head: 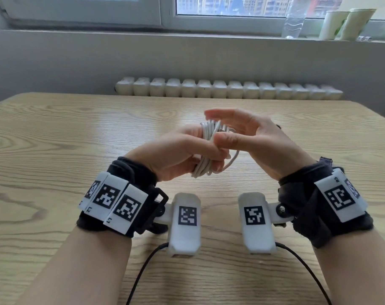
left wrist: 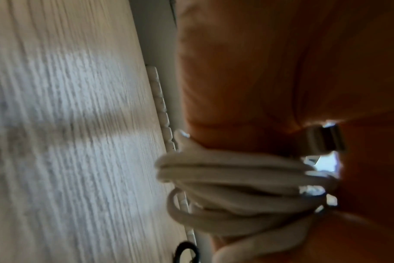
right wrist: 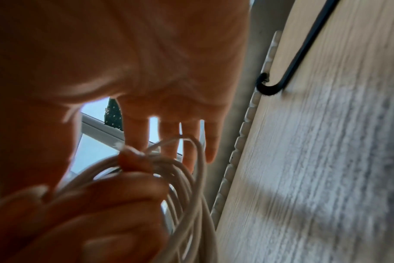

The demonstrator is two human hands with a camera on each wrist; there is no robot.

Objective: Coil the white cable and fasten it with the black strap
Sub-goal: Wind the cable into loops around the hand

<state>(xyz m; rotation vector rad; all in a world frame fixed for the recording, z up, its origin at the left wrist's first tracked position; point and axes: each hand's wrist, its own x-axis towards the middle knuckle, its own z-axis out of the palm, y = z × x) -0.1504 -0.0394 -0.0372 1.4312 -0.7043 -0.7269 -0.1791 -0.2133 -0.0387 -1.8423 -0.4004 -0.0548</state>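
Note:
My left hand [head: 206, 156] grips a white cable [head: 200, 169] wound into a bundle of several loops, held above the middle of the wooden table [head: 77, 128]. The right hand [head: 214, 126] is beside the bundle. Its fingers [right wrist: 169, 135] are stretched out over the top loops and its thumb rests against the coil. In the left wrist view the loops [left wrist: 236, 178] cross the palm, with a metal plug [left wrist: 326, 140] above them. A black strap [right wrist: 288, 62] lies flat on the table beyond the right hand. Its curled end [left wrist: 187, 250] shows in the left wrist view.
A white radiator [head: 229, 90] runs behind the table's far edge. On the windowsill at the far right stand a clear bottle [head: 294, 18] and paper cups [head: 345, 24]. Black camera leads [head: 143, 274] trail off the table's near edge.

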